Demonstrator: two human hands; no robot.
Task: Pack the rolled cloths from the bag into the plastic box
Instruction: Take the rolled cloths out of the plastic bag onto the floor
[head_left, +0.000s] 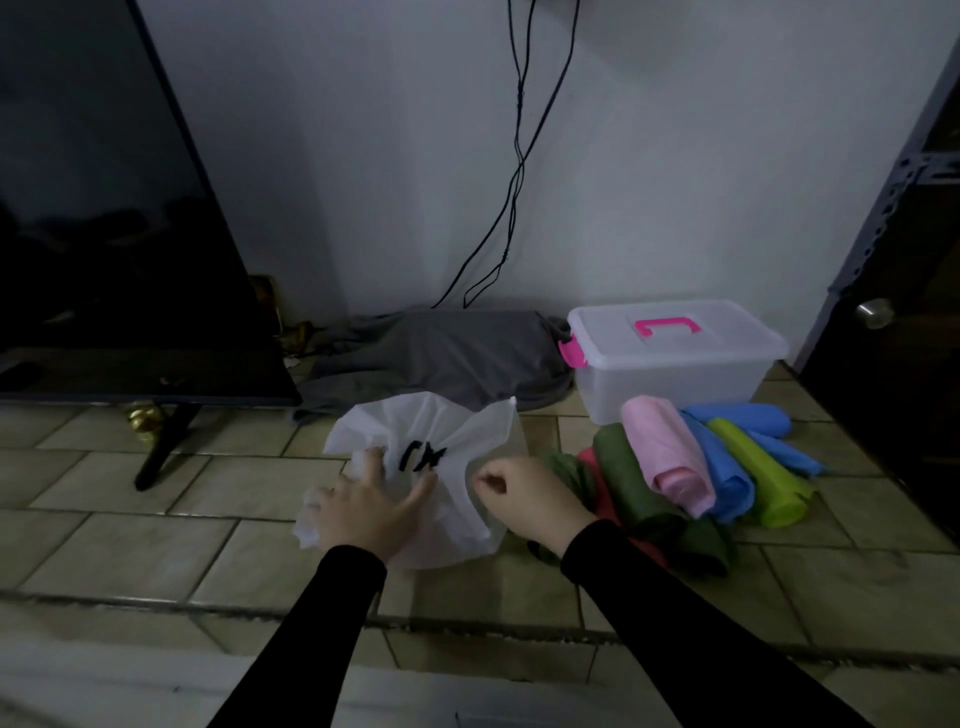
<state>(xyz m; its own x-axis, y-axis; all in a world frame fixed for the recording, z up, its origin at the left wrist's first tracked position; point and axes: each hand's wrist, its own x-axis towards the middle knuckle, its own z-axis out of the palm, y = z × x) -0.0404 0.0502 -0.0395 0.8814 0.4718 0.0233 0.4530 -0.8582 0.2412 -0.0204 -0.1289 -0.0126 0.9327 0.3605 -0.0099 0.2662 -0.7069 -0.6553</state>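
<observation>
Soft rolled cloths (691, 467) heaped on the tiled floor (156, 545) just before the lidded plastic box (675, 358) — six visible: one pink, two blue, one lime, one green, one red. Long axes running near-to-far, leaning left. Left hand (369, 509) spread flat on the white bag (457, 447); right hand (524, 493) pinching its edge.

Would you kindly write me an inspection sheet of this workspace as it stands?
Surface: tiled floor.
Job's things: white bag on the floor; rolled cloths piled beside it, below the plastic box, whose lid is on.
Clutter: grey cloth against the wall.
Grippers: left hand rests on the bag, fingers spread; right hand pinches the bag.
Cables: black cables hang down the wall.
Surroundings: television on the left, dark door on the right.
</observation>
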